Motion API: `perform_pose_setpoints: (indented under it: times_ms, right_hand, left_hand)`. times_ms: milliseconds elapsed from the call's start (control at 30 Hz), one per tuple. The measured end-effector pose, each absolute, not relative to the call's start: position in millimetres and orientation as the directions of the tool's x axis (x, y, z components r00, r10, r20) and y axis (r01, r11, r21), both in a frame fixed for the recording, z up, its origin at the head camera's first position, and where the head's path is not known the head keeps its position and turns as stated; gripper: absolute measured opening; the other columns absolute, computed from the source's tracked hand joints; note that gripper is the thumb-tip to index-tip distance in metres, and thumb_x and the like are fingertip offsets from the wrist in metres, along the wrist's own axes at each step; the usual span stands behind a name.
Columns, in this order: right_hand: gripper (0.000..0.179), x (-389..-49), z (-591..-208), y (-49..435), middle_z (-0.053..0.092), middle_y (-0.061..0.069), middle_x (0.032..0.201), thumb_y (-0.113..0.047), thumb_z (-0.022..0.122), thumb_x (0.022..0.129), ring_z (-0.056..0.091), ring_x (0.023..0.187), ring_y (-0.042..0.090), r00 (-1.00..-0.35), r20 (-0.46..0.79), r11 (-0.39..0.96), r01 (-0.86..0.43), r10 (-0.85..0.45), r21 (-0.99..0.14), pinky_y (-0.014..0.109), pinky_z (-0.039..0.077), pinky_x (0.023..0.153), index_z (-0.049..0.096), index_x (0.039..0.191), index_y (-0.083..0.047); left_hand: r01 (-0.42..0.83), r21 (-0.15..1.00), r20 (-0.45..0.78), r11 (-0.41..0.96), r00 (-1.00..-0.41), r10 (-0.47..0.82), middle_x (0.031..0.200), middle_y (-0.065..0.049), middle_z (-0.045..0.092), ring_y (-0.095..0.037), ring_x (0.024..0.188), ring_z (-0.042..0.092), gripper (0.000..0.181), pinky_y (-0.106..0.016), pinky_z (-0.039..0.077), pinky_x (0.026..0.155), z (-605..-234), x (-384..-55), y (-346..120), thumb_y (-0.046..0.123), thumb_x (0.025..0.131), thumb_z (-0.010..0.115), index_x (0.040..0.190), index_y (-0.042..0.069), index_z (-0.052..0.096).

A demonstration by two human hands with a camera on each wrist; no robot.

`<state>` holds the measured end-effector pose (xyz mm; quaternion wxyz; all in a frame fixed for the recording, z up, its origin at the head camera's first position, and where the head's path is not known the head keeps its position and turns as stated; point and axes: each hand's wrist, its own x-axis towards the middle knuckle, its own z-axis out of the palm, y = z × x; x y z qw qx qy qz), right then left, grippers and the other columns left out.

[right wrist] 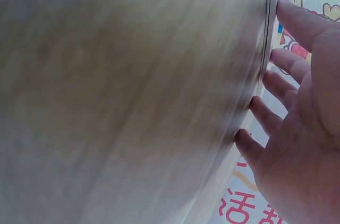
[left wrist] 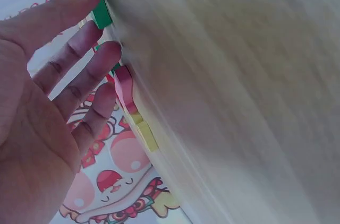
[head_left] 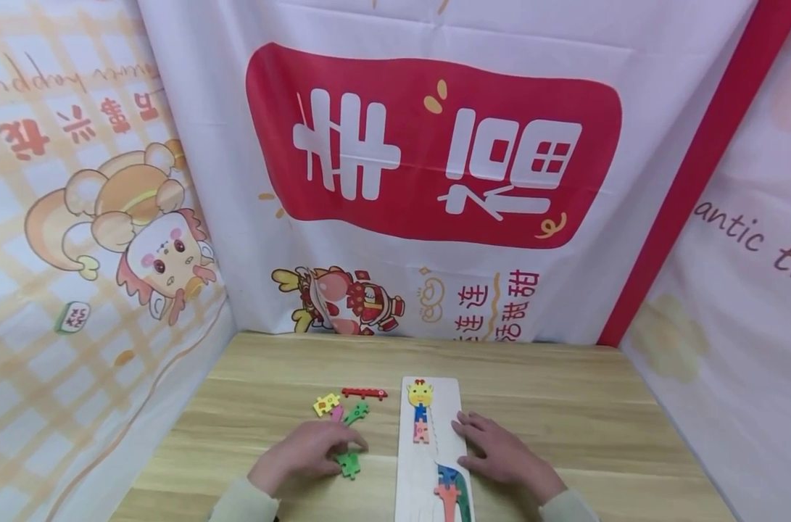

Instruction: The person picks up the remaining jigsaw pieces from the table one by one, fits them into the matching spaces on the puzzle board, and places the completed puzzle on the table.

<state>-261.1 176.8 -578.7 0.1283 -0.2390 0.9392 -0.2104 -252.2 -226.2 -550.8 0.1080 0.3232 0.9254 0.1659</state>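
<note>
A pale wooden puzzle board (head_left: 404,471) carries a yellow giraffe head piece (head_left: 420,394), with blue and pink pieces joined below it. Lower down, blue, green and orange pieces (head_left: 446,500) sit in its recess. My left hand (head_left: 313,449) is low over the tabletop left of the board, fingers loosely spread. Its thumb tip is right at a green puzzle piece (head_left: 348,465), seen edge-on as a green block (left wrist: 102,14) in the left wrist view. My right hand (head_left: 499,449) rests with spread fingers along the board's right edge, thumb and fingertips at the rim.
Beyond my left hand lie a yellow piece (head_left: 326,404), a pink piece (head_left: 337,413), another green piece (head_left: 357,413) and a long red piece (head_left: 365,393). Printed cloth (head_left: 434,283) hangs at the back and both sides of the wooden table (head_left: 539,377).
</note>
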Motion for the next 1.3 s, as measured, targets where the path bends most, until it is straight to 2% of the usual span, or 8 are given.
perform_pose_setpoints:
  times_ms: [200,300,500,667,767,900,1100,1300]
  right_hand:
    - [0.07,-262,-581,177,0.039,0.002,0.166,-0.06,0.06,0.098,0.034,0.153,0.037,-0.852,-0.131,0.801,-0.41,-0.507,-0.437,0.063,0.034,0.12,0.046,0.156,-0.025]
    - [0.07,-262,-582,178,0.039,0.002,0.166,-0.06,0.06,0.098,0.035,0.153,0.037,-0.851,-0.12,0.801,-0.421,-0.511,-0.426,0.063,0.034,0.12,0.046,0.156,-0.024]
    - [0.07,-264,-581,179,0.039,0.002,0.166,-0.059,0.061,0.098,0.034,0.153,0.036,-0.852,-0.115,0.803,-0.426,-0.512,-0.418,0.062,0.034,0.121,0.046,0.156,-0.024]
    - [0.07,-264,-579,180,0.039,0.002,0.166,-0.059,0.061,0.097,0.035,0.153,0.037,-0.851,-0.116,0.8,-0.423,-0.511,-0.425,0.063,0.034,0.12,0.047,0.156,-0.024]
    - [0.07,-263,-580,179,0.039,0.002,0.166,-0.059,0.061,0.097,0.035,0.153,0.037,-0.852,-0.119,0.799,-0.417,-0.509,-0.433,0.064,0.034,0.12,0.047,0.156,-0.024]
    - [0.069,-263,-582,178,0.039,0.001,0.166,-0.059,0.061,0.097,0.034,0.154,0.036,-0.854,-0.125,0.802,-0.411,-0.505,-0.433,0.063,0.033,0.121,0.047,0.156,-0.025]
    - [0.068,-264,-582,178,0.04,0.003,0.166,-0.058,0.062,0.098,0.034,0.154,0.037,-0.851,-0.12,0.797,-0.417,-0.511,-0.438,0.063,0.033,0.121,0.048,0.155,-0.025]
    - [0.069,-263,-581,178,0.04,0.002,0.166,-0.058,0.062,0.097,0.034,0.153,0.037,-0.852,-0.117,0.798,-0.419,-0.511,-0.433,0.064,0.034,0.12,0.048,0.155,-0.024]
  left_hand:
    - [0.605,0.301,-0.057,0.737,-0.76,0.647,0.088,0.019,0.061,0.001,0.076,0.051,0.029,-0.022,0.048,0.071,-554,-253,-220,0.028,0.082,0.085,0.108,0.035,0.073]
    - [0.598,0.281,-0.009,0.751,-0.78,0.625,0.092,0.017,0.06,0.001,0.079,0.05,0.026,-0.022,0.05,0.072,-556,-254,-218,0.031,0.082,0.086,0.104,0.03,0.072]
    - [0.569,0.277,0.077,0.774,-0.816,0.573,0.104,0.011,0.06,-0.002,0.087,0.056,0.01,-0.023,0.057,0.076,-555,-259,-215,0.019,0.092,0.078,0.099,0.023,0.071]
    - [0.514,0.413,-0.008,0.752,-0.823,0.567,0.106,0.01,0.069,-0.007,0.096,0.064,0.025,-0.031,0.059,0.085,-552,-254,-219,0.018,0.092,0.077,0.116,0.021,0.069]
    - [0.474,0.48,-0.091,0.738,-0.81,0.58,0.107,0.011,0.068,-0.007,0.096,0.062,0.043,-0.03,0.057,0.085,-547,-249,-225,0.027,0.081,0.087,0.119,0.023,0.067]
    - [0.471,0.497,-0.149,0.728,-0.781,0.607,0.104,0.013,0.065,-0.005,0.094,0.06,0.057,-0.027,0.055,0.084,-541,-243,-235,0.034,0.064,0.097,0.113,0.026,0.068]
    - [0.466,0.51,-0.158,0.723,-0.776,0.61,0.096,0.016,0.064,-0.003,0.088,0.058,0.033,-0.026,0.053,0.079,-543,-242,-238,0.02,0.077,0.091,0.101,0.027,0.07]
    - [0.486,0.485,-0.115,0.727,-0.789,0.603,0.095,0.013,0.063,-0.004,0.087,0.057,0.03,-0.026,0.053,0.078,-546,-244,-232,0.016,0.079,0.088,0.1,0.024,0.069]
